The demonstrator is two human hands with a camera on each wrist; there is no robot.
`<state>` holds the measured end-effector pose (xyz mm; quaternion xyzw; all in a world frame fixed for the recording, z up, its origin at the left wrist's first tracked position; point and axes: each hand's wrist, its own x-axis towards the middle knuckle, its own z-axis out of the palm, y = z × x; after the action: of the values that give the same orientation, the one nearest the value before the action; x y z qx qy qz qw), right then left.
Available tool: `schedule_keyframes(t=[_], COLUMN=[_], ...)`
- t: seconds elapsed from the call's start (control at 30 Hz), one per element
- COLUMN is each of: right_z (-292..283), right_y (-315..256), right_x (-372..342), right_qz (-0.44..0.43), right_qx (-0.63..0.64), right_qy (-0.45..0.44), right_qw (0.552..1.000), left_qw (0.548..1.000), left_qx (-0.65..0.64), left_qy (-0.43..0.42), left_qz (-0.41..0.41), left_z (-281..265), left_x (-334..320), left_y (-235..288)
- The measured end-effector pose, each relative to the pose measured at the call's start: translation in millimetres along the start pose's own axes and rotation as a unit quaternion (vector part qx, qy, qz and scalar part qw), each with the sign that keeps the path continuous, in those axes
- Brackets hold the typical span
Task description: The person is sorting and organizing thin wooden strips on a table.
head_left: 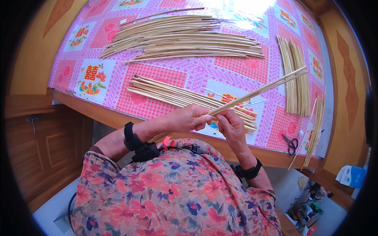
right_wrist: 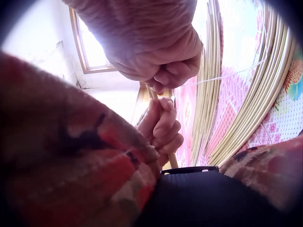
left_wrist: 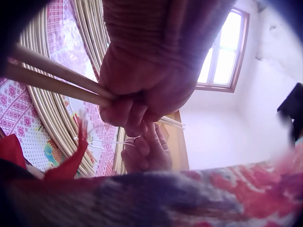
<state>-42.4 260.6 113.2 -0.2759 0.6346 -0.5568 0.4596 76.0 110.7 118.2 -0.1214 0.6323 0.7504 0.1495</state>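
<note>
The surface (head_left: 90,109) before me wears a pink-and-white patterned cover (head_left: 199,71). Across its far part lies a broad spread of long, pale, slender sticks (head_left: 181,36). Nearer me is a smaller slanting row of similar sticks (head_left: 169,93), and to my right stands a two-part straw-coloured bundle (head_left: 302,94). A few straight, pale sticks (head_left: 260,92) are raised above the near row, gripped in my left hand (head_left: 193,118), its fingers curled round them. Just beside it, my right hand (head_left: 232,128) has its fingers bent, pinching a thin white string (left_wrist: 111,141). Black-handled scissors (head_left: 292,146) rest near the surface's right front edge.
</note>
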Motion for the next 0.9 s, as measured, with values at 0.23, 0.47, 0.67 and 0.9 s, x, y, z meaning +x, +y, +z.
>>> schedule_keyframes(t=[0.23, 0.47, 0.67, 0.9], right_z=[-6, -8, -20, -22], right_y=[1, 8, -7, -32], right_x=[1, 2, 4, 0], right_qz=[0.009, -0.086, -0.264, -0.434], right_qx=[0.051, 0.025, -0.159, -0.315], right_qy=[-0.001, 0.001, 0.007, 0.017], right_qw=[0.999, 0.996, 0.951, 0.844], left_qw=[0.961, 0.937, 0.849, 0.761], left_qx=[0.227, 0.32, 0.403, 0.492], left_qy=[0.083, 0.087, 0.141, 0.103], left_qz=[0.136, 0.112, 0.312, 0.41], left_z=[2, 6, 7, -2], left_x=[2, -4, 1, 1], left_y=[8, 19, 16, 24])
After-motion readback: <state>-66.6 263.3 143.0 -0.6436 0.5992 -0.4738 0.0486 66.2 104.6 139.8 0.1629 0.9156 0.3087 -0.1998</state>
